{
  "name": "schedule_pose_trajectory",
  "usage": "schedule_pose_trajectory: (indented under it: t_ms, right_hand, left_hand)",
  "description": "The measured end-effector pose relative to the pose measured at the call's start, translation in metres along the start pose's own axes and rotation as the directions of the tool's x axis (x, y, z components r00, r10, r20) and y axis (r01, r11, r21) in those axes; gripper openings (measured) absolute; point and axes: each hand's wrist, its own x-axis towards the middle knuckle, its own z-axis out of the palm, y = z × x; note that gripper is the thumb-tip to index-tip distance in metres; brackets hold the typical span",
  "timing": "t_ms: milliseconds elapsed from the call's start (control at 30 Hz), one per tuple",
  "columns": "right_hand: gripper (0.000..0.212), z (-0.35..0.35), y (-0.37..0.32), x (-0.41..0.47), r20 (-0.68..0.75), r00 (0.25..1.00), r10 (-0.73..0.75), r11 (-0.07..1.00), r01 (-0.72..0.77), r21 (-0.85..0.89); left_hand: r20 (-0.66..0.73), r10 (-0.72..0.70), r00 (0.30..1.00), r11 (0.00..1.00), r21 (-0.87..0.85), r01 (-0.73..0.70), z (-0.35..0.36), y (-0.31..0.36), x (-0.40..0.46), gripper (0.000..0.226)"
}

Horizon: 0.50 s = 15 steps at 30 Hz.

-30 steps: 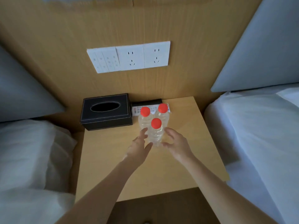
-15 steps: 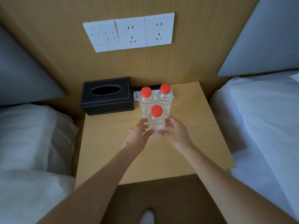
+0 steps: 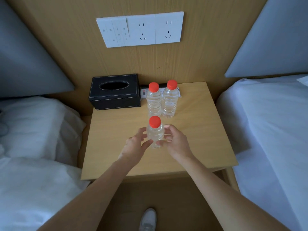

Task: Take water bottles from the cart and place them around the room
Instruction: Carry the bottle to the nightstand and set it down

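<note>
Red-capped water bottle (image 3: 155, 132), clear, upright on the wooden bench (image 3: 200, 139), is flanked by the left hand (image 3: 135, 147) and right hand (image 3: 176, 145); each grip is curled lightly against its sides. Two matching bottles (image 3: 162, 100) are stood together behind it, beside a black tissue box (image 3: 115, 91).

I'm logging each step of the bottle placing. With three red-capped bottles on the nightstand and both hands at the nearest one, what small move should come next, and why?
Probably let go and draw both hands back. The nearest clear plastic red-capped bottle stands upright on the light wooden nightstand, in front of the two other red-capped bottles. The left hand and right hand flank it with loosely curved fingers.
</note>
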Motion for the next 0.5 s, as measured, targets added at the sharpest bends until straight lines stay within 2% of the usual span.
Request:
schedule_pose_trajectory:
  t_ms: [200,500]
  right_hand:
    - [0.056,0.041,-0.021,-0.005,0.090,0.995,-0.034,0.999,0.037,-0.031]
    - [0.056,0.120,-0.056,-0.012,0.182,0.974,-0.133,0.971,0.165,-0.174]
  left_hand:
    - [-0.040,-0.058,0.998,0.996,0.065,0.060,-0.030,-0.031,-0.017,0.049]
    - [-0.094,-0.174,0.980,0.984,0.003,0.175,-0.083,-0.098,-0.039,0.050]
